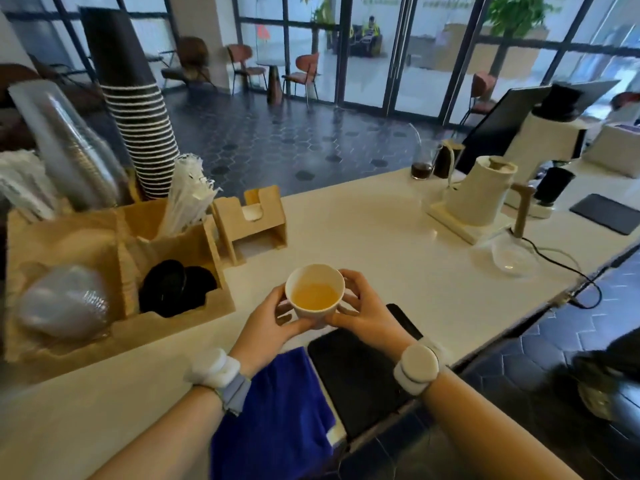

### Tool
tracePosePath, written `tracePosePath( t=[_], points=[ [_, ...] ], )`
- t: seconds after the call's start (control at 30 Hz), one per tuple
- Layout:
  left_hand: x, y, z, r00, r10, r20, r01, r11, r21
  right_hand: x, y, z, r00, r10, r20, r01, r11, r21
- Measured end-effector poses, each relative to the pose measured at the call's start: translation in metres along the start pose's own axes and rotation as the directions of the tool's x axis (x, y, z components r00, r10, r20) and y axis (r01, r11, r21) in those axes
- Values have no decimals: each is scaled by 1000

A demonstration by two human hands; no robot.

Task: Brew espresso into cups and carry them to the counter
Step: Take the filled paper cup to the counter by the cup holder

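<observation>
Together, both hands (266, 320) around cup (314, 294).

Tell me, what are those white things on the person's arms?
Both arms are bare, with no sleeves. Each wrist wears a band carrying a chunky white puck: the left wrist device sits on a grey-blue strap, and the right wrist device is round and smooth. No rings or gloves show on the hands.

White paper cup (314, 295) of pale amber liquid held over the white bench (381, 230), left hand (273, 323) and right hand (363, 310) cupping its sides, wooden organizer (121, 271) left of the cup, blue cloth (277, 410) below the cup, white kettle (481, 192) far right of the cup
</observation>
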State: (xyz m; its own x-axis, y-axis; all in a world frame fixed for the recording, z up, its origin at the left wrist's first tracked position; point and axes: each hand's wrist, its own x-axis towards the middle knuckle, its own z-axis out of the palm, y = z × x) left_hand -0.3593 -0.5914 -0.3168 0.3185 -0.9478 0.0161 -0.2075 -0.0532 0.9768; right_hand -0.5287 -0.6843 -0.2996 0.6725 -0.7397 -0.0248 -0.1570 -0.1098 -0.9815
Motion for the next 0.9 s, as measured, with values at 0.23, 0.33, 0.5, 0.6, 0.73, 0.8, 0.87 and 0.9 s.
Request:
tracePosePath(
  t=[0.23, 0.33, 0.5, 0.6, 0.73, 0.8, 0.87, 0.9],
  points=[
    [44, -11, -3, 980, -70, -185, 76, 997, 22, 84, 7, -14, 981, -5, 195, 9, 1000, -21],
    [59, -17, -7, 962, -87, -257, 92, 996, 7, 113, 4, -14, 968, -18, 251, 23, 1000, -17],
    [79, -27, -14, 905, -161, -393, 176, 984, 1, 152, 7, -8, 931, -24, 364, 32, 999, -18],
    [87, -31, -14, 885, -190, -425, 208, 978, -4, 166, 11, -6, 911, -26, 412, 38, 999, -22],
    [93, -35, -13, 877, -195, -440, 247, 967, 63, 176, 17, -5, 900, -6, 437, 16, 1000, -20],
    [96, -37, -13, 870, -204, -449, 261, 963, 69, 180, 20, -6, 896, -2, 444, 16, 1000, -27],
    [98, -37, -12, 871, -216, -442, 277, 958, 77, 182, 22, -6, 898, 1, 440, 18, 999, -39],
    [99, -38, -12, 869, -220, -443, 285, 955, 85, 184, 23, -7, 898, 2, 441, 20, 999, -44]
  ],
)
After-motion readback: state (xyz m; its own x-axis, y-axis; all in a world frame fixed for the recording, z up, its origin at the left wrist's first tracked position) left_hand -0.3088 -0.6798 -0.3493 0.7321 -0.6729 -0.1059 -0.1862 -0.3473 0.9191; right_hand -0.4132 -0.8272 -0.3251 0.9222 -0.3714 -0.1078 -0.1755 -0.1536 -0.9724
